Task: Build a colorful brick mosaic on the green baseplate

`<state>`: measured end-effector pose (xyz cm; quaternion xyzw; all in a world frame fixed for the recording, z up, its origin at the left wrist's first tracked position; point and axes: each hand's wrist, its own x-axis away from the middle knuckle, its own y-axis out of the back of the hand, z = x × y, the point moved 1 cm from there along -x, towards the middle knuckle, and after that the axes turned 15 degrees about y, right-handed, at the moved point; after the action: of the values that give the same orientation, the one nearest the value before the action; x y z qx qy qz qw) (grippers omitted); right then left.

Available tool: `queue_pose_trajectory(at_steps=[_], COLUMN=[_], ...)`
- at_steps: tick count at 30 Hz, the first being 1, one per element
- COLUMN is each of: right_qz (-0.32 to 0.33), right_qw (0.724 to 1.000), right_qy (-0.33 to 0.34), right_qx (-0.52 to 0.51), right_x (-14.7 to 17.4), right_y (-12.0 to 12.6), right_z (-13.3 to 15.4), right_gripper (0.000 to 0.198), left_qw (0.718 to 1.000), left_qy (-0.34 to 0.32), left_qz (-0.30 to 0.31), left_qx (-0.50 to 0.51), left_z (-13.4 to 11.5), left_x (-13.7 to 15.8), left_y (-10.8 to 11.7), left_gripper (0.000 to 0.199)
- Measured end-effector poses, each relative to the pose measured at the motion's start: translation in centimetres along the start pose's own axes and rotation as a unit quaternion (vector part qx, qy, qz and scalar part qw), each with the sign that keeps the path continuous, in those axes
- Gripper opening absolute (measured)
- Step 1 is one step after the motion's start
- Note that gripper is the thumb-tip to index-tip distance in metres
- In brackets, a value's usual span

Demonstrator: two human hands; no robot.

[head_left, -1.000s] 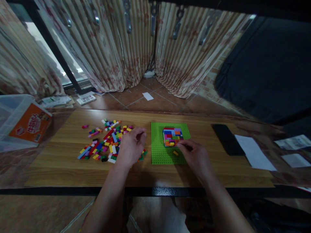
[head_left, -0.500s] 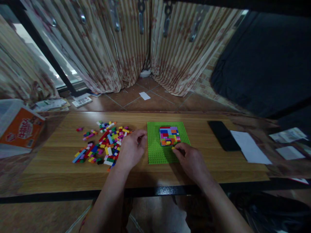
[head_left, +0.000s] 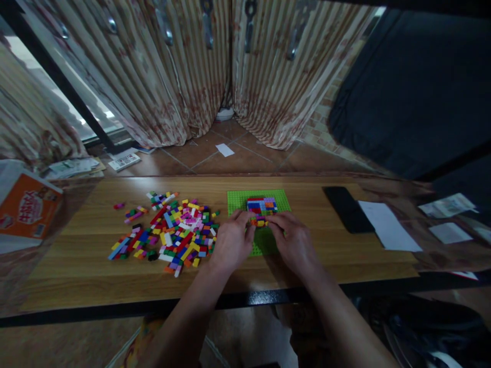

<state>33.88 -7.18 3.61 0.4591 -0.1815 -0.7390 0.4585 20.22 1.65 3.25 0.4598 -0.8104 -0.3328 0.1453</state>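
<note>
A multicoloured block of toy building bricks (head_left: pixel 262 205) stands on the green baseplate (head_left: pixel 263 247), its near side partly hidden by my fingers. My left hand (head_left: pixel 235 239) is closed at the block's near left corner, fingertips against its bricks. From the right, my right hand (head_left: pixel 293 239) reaches to the near right corner with thumb and fingers pinched. A small yellow brick (head_left: pixel 267 223) shows at those fingertips, mostly covered. Left of my left hand spreads a pile of loose bricks (head_left: pixel 187 225) in many colours.
The wooden table (head_left: pixel 326 266) carries a black phone-like slab (head_left: pixel 347 209) and a white sheet of paper (head_left: pixel 389 226) at right. A plastic tub with an orange label (head_left: pixel 28 207) stands beyond its left end. Striped curtains (head_left: pixel 192 76) hang behind.
My left hand has moved right from beside the pile to the brick block. My right hand has brought the yellow brick up to the block's near edge. The view has shifted slightly.
</note>
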Motion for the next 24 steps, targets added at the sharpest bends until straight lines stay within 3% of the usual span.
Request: queue_pose_trajectory(at_steps=[11, 24], right_qz=[0.021, 0.046], right_qw=[1.0, 0.998], right_qy=[0.013, 0.018], right_qx=[0.014, -0.04], right_x=[-0.3, -0.4], right_y=[-0.7, -0.3], right_z=[-0.2, -1.0], right_gripper=[0.025, 0.027], left_qw=[0.996, 0.996], left_qy=[0.022, 0.007], left_qz=[-0.052, -0.053], left_qx=[-0.071, -0.067], left_z=[-0.8, -0.7], left_x=[-0.4, -0.7], left_y=[-2.0, -2.4], left_gripper=[0.048, 0.051])
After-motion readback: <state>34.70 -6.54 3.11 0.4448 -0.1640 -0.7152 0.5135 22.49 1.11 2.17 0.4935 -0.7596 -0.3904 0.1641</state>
